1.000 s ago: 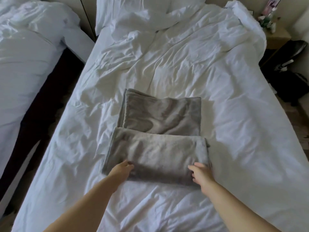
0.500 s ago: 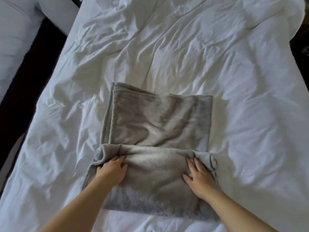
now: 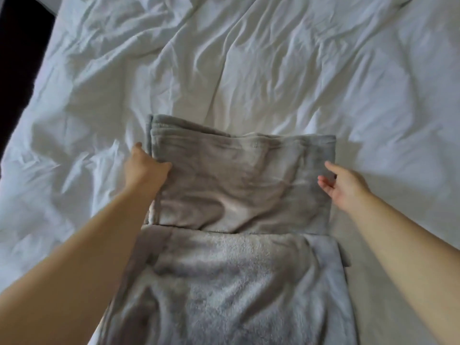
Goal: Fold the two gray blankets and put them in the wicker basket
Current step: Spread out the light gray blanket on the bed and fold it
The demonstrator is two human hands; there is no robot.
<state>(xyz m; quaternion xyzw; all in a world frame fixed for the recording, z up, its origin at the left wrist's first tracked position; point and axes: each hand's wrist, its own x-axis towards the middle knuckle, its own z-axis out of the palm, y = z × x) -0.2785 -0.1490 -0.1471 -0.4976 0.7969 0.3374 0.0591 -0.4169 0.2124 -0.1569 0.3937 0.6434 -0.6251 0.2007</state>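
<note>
Two folded gray blankets lie on the white bed. The far blanket is a smooth folded rectangle in the middle of the head view. The near blanket is fluffier and runs down to the bottom edge, touching the far one. My left hand grips the far blanket's left edge, fingers tucked under it. My right hand hovers at its right edge with fingers apart, holding nothing. No wicker basket is in view.
Rumpled white bedding covers the whole bed around the blankets. A dark gap beside the bed runs along the left edge of the view.
Both hands left the near blanket and reached forward to the far blanket's sides. The left hand took hold of its left edge. The camera moved closer and lower over the bed.
</note>
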